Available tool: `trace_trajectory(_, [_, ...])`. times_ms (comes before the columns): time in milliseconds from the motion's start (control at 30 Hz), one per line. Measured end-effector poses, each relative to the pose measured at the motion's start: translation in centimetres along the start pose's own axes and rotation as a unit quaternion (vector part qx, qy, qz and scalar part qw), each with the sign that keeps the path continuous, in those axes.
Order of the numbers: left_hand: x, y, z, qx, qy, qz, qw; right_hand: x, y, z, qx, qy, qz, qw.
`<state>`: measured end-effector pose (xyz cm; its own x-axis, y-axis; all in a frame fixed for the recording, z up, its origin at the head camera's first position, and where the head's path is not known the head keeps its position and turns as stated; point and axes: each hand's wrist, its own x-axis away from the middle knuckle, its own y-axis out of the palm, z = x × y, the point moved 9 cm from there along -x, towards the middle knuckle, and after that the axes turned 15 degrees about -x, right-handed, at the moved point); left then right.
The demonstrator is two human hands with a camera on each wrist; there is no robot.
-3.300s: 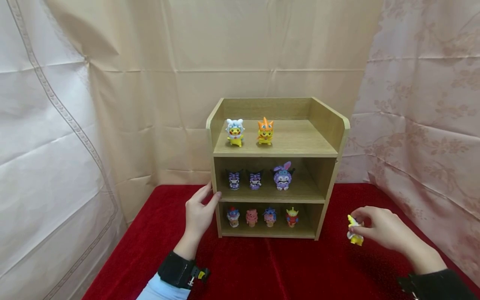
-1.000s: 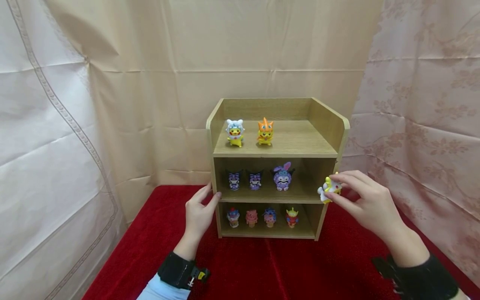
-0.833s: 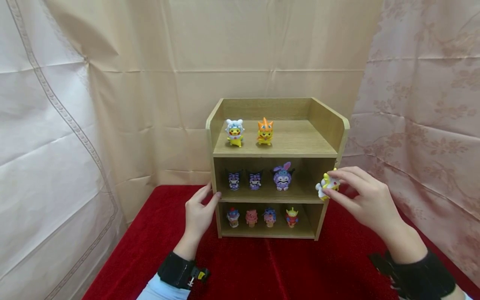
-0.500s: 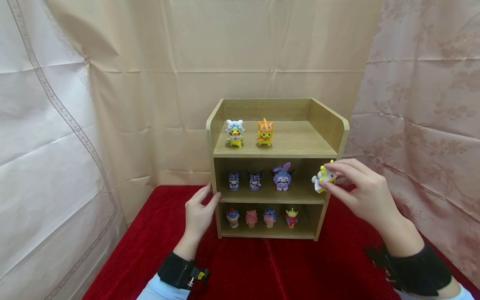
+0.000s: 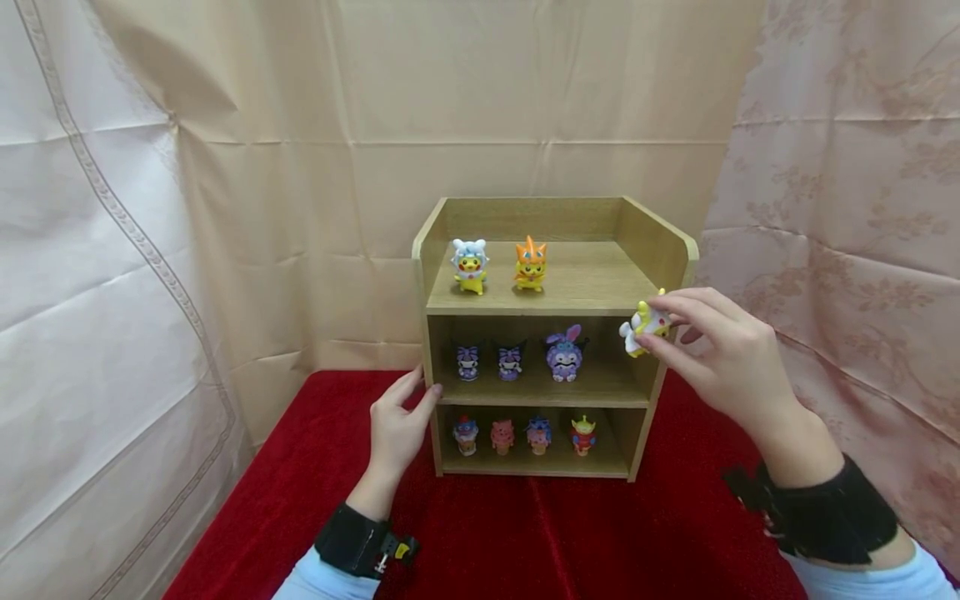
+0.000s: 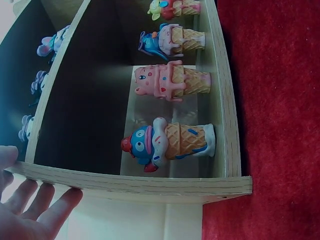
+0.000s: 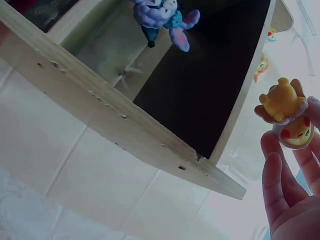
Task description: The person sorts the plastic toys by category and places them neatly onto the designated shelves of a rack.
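Observation:
My right hand [image 5: 738, 358] pinches a small yellow-and-white figurine [image 5: 647, 329] between thumb and fingers. It is tilted, held in front of the right end of the wooden display shelf [image 5: 551, 312], just below the top board's front edge. In the right wrist view, the figurine [image 7: 282, 102] shows a yellow body and a red-cheeked face. My left hand [image 5: 397, 425] grips the shelf's left side panel, thumb at its front edge and fingers along the outside. Two yellow figurines stand on the top board, one with a white hood [image 5: 470, 268], one with an orange hood [image 5: 530, 267].
The middle tier holds two purple-and-black figurines and a larger purple figurine [image 5: 564, 357] with ears. Several ice-cream-cone figurines stand on the bottom tier, among them a pink one [image 5: 503, 437]. Red cloth [image 5: 487, 542] covers the table; beige curtains [image 5: 315, 167] hang behind.
My right hand has carried the yellow-and-white figurine up and left, from low beside the shelf to near the top board's edge, and tilted it. My left hand has stayed in place.

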<state>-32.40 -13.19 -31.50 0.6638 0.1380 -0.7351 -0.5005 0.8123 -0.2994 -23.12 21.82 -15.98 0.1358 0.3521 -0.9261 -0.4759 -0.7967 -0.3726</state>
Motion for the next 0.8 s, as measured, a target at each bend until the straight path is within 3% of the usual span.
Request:
trace_trajectory(167, [0.0,-0.3,0.6,0.005,-0.004,-0.002,1.0,-1.2,0.0,0.2,0.004,0.002,0.008,1.0])
trace_trajectory(533, [0.0,-0.1,0.3,0.004,-0.006,-0.002,1.0,-3.3,0.6,1.9,0.009,0.029,0.007,0.9995])
trace_trajectory(800, [0.0,1.2,-3.1,0.009,-0.005,0.001,0.9999,-4.4,1.7,2.8,0.023,0.059,-0.001,0.998])
